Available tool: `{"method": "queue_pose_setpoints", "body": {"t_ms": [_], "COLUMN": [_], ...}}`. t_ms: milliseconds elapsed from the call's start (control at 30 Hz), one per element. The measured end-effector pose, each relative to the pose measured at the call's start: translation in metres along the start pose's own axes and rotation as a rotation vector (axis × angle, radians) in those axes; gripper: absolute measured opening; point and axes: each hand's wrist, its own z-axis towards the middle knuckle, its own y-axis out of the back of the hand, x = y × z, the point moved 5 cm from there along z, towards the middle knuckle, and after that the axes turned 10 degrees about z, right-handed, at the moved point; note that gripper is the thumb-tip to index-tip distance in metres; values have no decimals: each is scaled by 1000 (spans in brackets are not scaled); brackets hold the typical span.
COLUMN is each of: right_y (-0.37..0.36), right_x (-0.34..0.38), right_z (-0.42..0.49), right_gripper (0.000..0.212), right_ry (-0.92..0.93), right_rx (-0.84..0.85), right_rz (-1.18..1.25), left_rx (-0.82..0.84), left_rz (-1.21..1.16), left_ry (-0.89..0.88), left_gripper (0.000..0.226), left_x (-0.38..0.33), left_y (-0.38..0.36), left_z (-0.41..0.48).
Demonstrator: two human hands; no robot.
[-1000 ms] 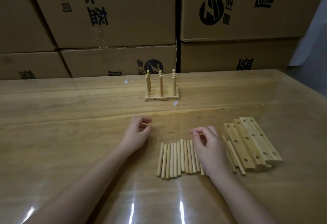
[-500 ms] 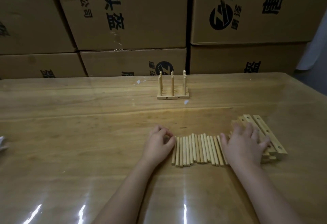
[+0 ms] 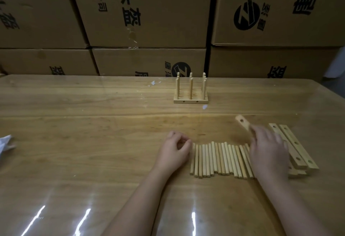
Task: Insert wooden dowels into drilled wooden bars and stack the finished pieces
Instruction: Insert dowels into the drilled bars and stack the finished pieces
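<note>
1. The right hand (image 3: 268, 153) grips one bar (image 3: 242, 123). Its drilled end tilts up off the bench (image 3: 93, 123), just left of the stacked bars (image 3: 295, 146).
2. The left hand (image 3: 174, 151) is curled at the left end of the row of dowels (image 3: 220, 159); I cannot tell whether it pinches one.
3. The bar looks light, stiff and smooth. It is best held mid-length by its long edges, holes clear.
4. The dowels look thin and likely to roll; pinch one near its end.
5. A finished piece (image 3: 190, 94) stands farther back.
</note>
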Motion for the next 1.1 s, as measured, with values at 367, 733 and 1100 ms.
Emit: {"method": "queue_pose_setpoints", "body": {"t_ms": [367, 733, 1100], "right_y": [-4, -17, -22], "right_x": [72, 79, 77], "right_z": [-37, -41, -41], "right_gripper": [33, 39, 35], "right_ry": [629, 657, 606], "right_rx": [-22, 132, 198], "right_rz": [345, 376, 398], "left_rx": [154, 444, 419], "left_rz": [-371, -514, -686], "left_ry": [2, 9, 122], "left_gripper": [39, 8, 48], "left_x": [-14, -12, 3], "left_y": [6, 3, 3], "left_z": [-7, -6, 4]}}
